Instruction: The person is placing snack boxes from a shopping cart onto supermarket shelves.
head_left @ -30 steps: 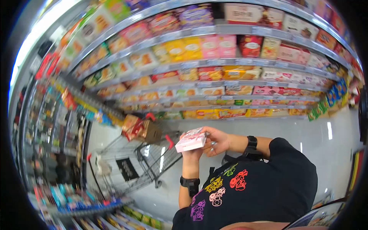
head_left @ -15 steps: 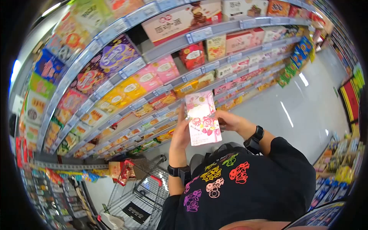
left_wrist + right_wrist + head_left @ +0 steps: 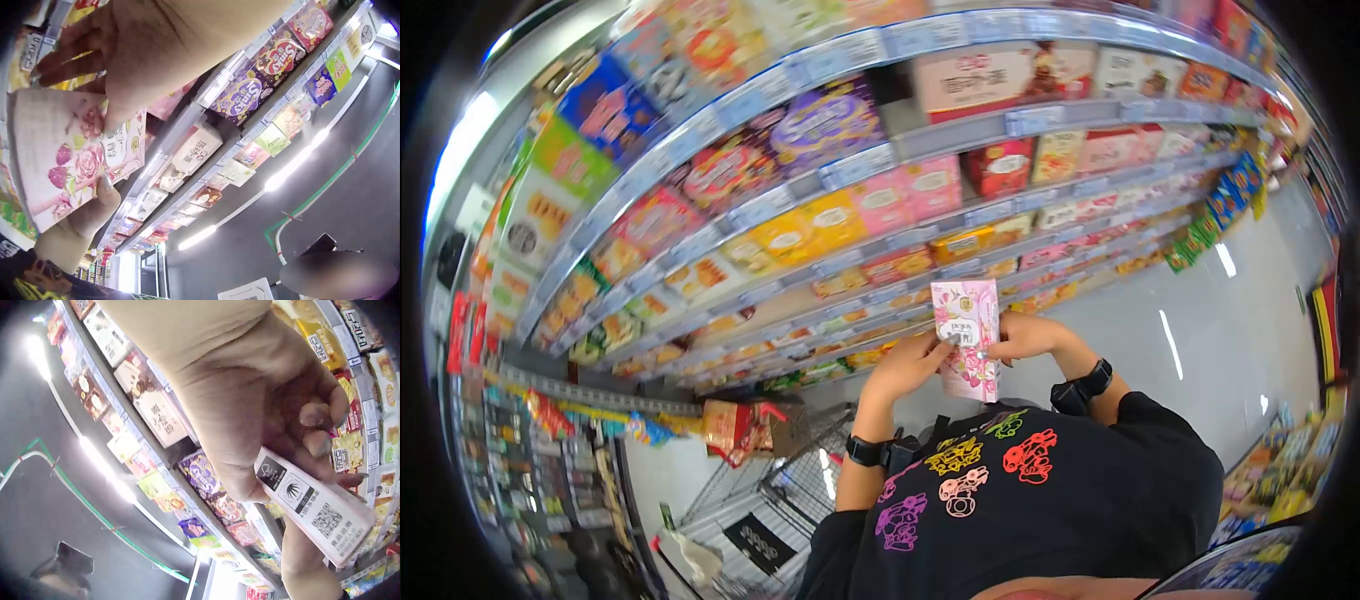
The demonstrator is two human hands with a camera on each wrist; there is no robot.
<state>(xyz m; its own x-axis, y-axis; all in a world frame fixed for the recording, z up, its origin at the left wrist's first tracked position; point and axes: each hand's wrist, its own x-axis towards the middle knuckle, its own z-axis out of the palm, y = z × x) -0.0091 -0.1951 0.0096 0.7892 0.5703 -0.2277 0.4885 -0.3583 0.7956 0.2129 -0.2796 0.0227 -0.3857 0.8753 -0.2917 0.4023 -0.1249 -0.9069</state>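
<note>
While the person stands in a shop aisle, both hands hold a pink rose-printed box (image 3: 966, 335) upright just right of the middle of the head view, in front of the chest and clear of the shelves. The left hand (image 3: 912, 365) meets the box's left edge and the right hand (image 3: 1025, 337) its right edge.

In the left wrist view the box (image 3: 69, 162) fills the left side of the frame. The left hand (image 3: 156, 50) comes down from the top with its fingers (image 3: 65, 59) lying close together along the box's upper part; where its thumb lies cannot be told. The thumb of the other hand presses the rose face from the lower left.

In the right wrist view the right hand (image 3: 262, 406) sits in the middle of the frame. Its fingers (image 3: 319, 425) are curled over a narrow white side of the box (image 3: 312, 512) that bears a QR code, pinching it against the thumb.

Snack shelves (image 3: 870, 160) with price strips sweep across the upper half of the head view, packed with coloured boxes. A shopping cart (image 3: 780, 480) stands at lower left, with red-orange snack bags (image 3: 730, 425) at its top. The person's black printed T-shirt (image 3: 1040, 510) fills the bottom of the frame, each wrist carries a dark band, and the grey floor (image 3: 1200, 330) shines at right.
</note>
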